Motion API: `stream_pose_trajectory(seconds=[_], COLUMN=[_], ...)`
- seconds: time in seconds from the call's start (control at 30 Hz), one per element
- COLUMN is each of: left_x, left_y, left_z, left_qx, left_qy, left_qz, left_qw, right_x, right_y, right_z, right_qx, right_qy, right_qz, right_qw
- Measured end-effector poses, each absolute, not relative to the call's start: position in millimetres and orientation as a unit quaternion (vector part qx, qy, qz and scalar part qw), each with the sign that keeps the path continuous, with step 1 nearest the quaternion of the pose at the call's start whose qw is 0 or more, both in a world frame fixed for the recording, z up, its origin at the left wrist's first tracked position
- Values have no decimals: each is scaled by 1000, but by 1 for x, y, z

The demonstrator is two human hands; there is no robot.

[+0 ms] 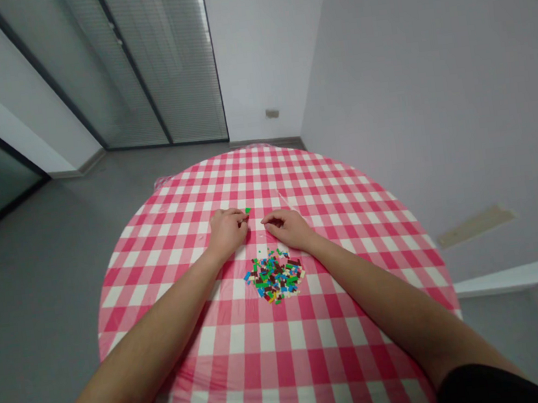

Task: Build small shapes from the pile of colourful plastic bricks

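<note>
Above the middle of the checked table, my left hand [227,231] is closed, with a small green building brick [248,210] at its fingertips. Facing it a short way to the right, my right hand [290,227] has thumb and forefinger drawn into a pinch. Anything between those right fingertips is too small to make out. Nearer to me, between my forearms, lies a loose pile of small building bricks [274,278] in green, blue, dark brown, white, yellow and red. A few tiny pieces are scattered at the pile's far edge.
A pink-and-white checked cloth [281,357] covers the round table, creased near the front. Beyond the table stand glass doors with blinds [173,63]. A pale wall [430,77] rises on the right, and grey floor [29,290] shows at the left.
</note>
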State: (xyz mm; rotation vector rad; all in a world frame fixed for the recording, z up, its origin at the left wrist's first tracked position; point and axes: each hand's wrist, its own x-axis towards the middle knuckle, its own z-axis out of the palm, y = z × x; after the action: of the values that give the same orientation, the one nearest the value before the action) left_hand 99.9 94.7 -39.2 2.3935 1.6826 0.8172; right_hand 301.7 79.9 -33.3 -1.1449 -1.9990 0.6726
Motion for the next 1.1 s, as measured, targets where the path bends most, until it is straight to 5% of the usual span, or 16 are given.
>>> stream_pose_trajectory(seconds=[0.2, 0.4, 0.53, 0.77, 1.1], left_x=[100, 99, 99, 100, 100], left_y=[95, 97, 98, 98, 97], left_z=[-41, -44, -44, -44, -42], left_qx=[789, 798, 799, 798, 787], left_qy=[553, 549, 551, 551, 551], left_qz=[264, 242, 234, 238, 270], left_qw=[52, 53, 55, 57, 63], right_x=[310, 332, 328, 306, 297], right_y=[82, 78, 67, 46, 34], right_z=[-18, 26, 41, 51, 54], right_qx=[-456, -414, -418, -415, -435], right_qy=[-771, -820, -837, -874, -870], right_qz=[327, 393, 311, 150, 82], right_qw=[302, -49, -167, -204, -218])
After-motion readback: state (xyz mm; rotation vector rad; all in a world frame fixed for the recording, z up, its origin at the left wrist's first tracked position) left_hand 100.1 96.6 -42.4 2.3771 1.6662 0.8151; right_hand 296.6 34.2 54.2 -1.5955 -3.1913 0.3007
